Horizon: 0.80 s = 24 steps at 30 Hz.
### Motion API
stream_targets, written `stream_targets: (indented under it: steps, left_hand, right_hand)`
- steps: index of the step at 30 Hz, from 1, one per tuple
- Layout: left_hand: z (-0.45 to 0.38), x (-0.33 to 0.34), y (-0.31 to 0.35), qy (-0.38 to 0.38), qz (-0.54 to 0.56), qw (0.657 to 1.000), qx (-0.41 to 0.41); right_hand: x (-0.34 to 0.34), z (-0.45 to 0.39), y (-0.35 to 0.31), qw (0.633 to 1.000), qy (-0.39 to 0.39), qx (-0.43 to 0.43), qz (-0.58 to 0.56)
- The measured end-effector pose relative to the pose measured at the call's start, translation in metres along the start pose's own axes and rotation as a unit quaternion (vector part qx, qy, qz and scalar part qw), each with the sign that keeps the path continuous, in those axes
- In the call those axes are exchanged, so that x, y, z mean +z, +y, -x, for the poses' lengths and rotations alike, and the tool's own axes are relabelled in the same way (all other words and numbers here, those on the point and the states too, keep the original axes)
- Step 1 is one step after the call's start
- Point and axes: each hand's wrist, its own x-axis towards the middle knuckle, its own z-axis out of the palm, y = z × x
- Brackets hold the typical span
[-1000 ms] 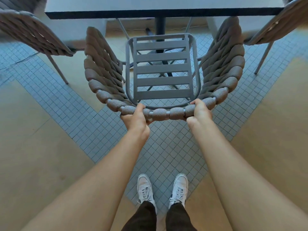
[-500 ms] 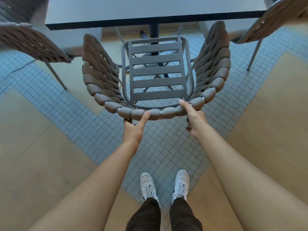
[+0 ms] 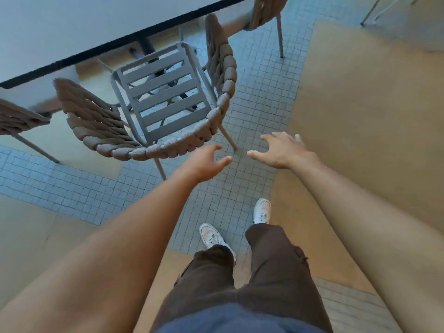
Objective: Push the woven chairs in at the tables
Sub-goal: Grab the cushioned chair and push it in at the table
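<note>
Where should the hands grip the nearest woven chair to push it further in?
Grip the curved top rim of the woven chair backrest, one hand either side of centre, coming from behind. The rim faces the person, the slatted seat points at the table, and both the left hand and right hand hover open nearby.

Text/labels: none you can read.
Chair [image 3: 165, 97], table [image 3: 72, 27], shoes [image 3: 212, 236]: no brand/nos. legible.
</note>
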Motion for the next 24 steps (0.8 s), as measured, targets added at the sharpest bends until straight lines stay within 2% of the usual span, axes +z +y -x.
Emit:
stream_targets:
  steps: [6,18,24]
  left_hand:
    - [-0.026,-0.004,0.078,0.011,-0.098,0.992,0.080]
    - [-0.100,0.006,0.244,0.037,-0.155,0.983,0.088]
    - [-0.134,-0.001,0.302,0.052,-0.157,0.981,0.097]
  right_hand:
    - [-0.024,0.019,0.068,0.999,0.010,0.039,-0.032]
    - [-0.117,0.014,0.236,0.996,0.048,0.065,-0.042]
    - [-0.163,-0.002,0.283,0.995,0.065,0.061,-0.038]
